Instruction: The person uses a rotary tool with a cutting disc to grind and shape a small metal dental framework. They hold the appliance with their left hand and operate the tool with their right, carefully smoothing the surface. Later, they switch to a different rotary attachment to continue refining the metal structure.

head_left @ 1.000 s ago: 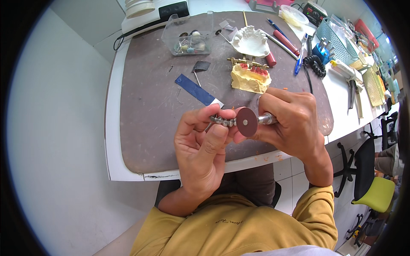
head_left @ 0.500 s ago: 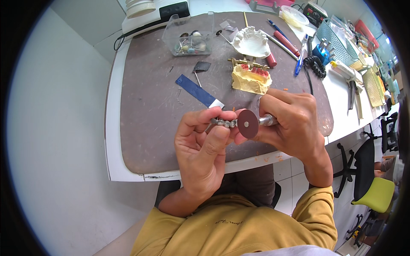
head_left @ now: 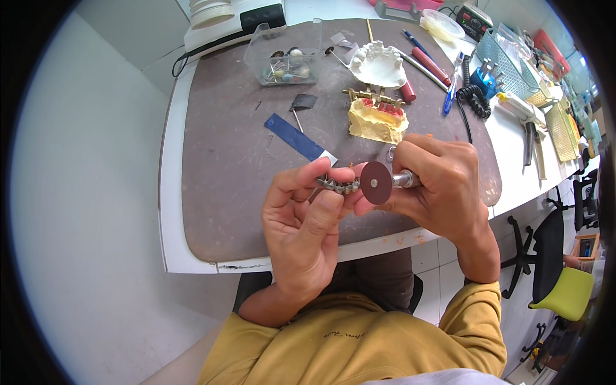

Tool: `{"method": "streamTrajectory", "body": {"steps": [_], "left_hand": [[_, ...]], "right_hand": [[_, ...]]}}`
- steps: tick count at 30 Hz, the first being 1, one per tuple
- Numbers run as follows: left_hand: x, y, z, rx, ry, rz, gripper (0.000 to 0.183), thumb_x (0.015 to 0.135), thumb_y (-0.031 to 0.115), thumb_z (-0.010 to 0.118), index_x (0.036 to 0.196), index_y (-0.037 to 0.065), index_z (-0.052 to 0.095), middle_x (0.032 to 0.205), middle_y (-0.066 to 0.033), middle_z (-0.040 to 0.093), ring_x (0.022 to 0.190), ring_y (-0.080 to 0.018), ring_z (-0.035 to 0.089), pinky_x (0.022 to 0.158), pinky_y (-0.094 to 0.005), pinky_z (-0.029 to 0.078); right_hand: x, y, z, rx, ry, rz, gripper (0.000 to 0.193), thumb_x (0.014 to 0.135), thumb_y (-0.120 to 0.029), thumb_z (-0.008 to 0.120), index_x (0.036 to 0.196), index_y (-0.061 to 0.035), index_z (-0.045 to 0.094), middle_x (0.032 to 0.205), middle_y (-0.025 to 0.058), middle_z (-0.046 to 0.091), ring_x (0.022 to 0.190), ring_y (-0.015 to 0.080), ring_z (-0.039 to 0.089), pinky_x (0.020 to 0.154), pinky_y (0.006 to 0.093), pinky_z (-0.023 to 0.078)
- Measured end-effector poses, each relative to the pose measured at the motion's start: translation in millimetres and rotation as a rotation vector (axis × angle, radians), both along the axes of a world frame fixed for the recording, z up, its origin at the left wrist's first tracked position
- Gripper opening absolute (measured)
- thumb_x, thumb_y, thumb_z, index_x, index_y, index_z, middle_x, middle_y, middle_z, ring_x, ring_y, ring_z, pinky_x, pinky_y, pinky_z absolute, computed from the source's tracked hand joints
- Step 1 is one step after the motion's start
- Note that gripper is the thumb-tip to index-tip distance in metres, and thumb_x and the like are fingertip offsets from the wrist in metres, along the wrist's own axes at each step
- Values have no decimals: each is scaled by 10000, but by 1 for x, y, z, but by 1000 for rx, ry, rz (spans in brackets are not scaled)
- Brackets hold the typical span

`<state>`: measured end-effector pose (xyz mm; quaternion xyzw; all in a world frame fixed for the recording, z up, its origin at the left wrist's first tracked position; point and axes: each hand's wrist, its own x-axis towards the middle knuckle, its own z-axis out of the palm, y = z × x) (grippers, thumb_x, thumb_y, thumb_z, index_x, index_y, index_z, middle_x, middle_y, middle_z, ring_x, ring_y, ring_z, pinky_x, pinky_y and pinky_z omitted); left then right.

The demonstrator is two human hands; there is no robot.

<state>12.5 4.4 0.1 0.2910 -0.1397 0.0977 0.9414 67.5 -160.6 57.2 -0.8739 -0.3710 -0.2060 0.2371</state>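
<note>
Between the thumb and fingers of my left hand (head_left: 301, 215) is a curved metal dental framework (head_left: 340, 185) with a row of tooth-shaped units. My right hand (head_left: 439, 183) is wrapped round a rotary handpiece (head_left: 404, 179), whose silver nose points left. On its tip sits a dark red-brown round disc (head_left: 376, 183), close to the right end of the framework; whether they touch I cannot tell. Beyond my hands, a yellow plaster dental model (head_left: 377, 122) with red on its ridge is joined by a brass articulator (head_left: 372, 96) to a white plaster model (head_left: 378, 66).
A blue strip (head_left: 294, 136) and a mounted dark abrasive piece (head_left: 304, 101) lie on the brown mat (head_left: 218, 160). A clear plastic box (head_left: 285, 61) of small burs stands behind. Pens, a red-handled tool (head_left: 431, 63), a coiled cord (head_left: 473, 99) and a teal basket (head_left: 507, 64) are at the right.
The framework has tilted in my left fingers, so more of its curved row shows. The disc and handpiece have shifted slightly right.
</note>
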Motion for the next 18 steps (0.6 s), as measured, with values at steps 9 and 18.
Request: {"method": "streamTrajectory", "body": {"steps": [9, 18], "left_hand": [[-2, 1, -1, -3, 5, -2, 290, 926, -22, 551, 1214, 1, 522, 1126, -166, 608, 1102, -287, 603, 923, -404, 550], [-3, -2, 2, -8, 27, 20, 279, 922, -31, 557, 1197, 6, 530, 1124, -174, 616, 1079, -281, 617, 876, -385, 563]], "right_hand": [[0, 2, 2, -4, -12, 23, 465, 678, -478, 778, 658, -66, 561, 571, 22, 551, 468, 200, 578, 417, 322, 412], [0, -1, 2, -14, -1, 22, 461, 678, -471, 779, 674, -61, 568, 578, 27, 558, 482, 201, 588, 431, 324, 424]]}}
